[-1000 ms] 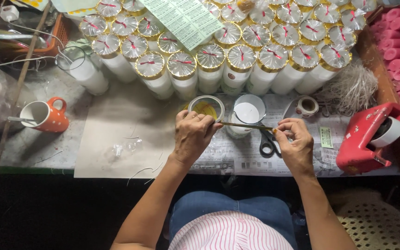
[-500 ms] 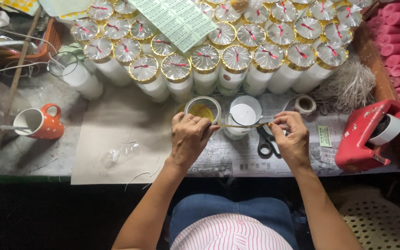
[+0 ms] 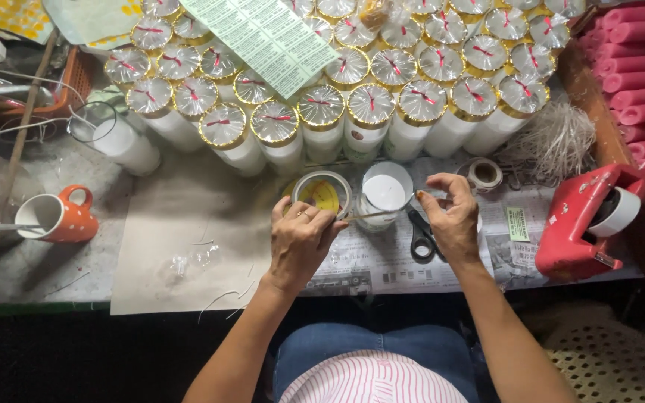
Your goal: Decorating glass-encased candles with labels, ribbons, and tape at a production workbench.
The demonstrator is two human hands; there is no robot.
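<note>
My left hand (image 3: 300, 240) and my right hand (image 3: 451, 216) pinch the two ends of a thin straw-coloured strip (image 3: 378, 215), stretched level between them. The strip runs across the front of a white candle in a clear glass (image 3: 384, 195). Left of that glass stands a tape roll or small open container with a yellow inside (image 3: 321, 192), just above my left hand. Black-handled scissors (image 3: 419, 237) lie on the newspaper under my right hand.
Rows of wrapped white candles with gold-rimmed tops and red ties (image 3: 371, 104) fill the back of the table. An orange mug (image 3: 57, 216) stands left, a red tape dispenser (image 3: 580, 220) right, pink rods (image 3: 636, 67) far right, a printed label sheet (image 3: 270, 37) above.
The scissors that lay by my right hand's fingers now rest lower on the newspaper. Both hands have shifted slightly while holding the strip taut. The view has moved a little.
</note>
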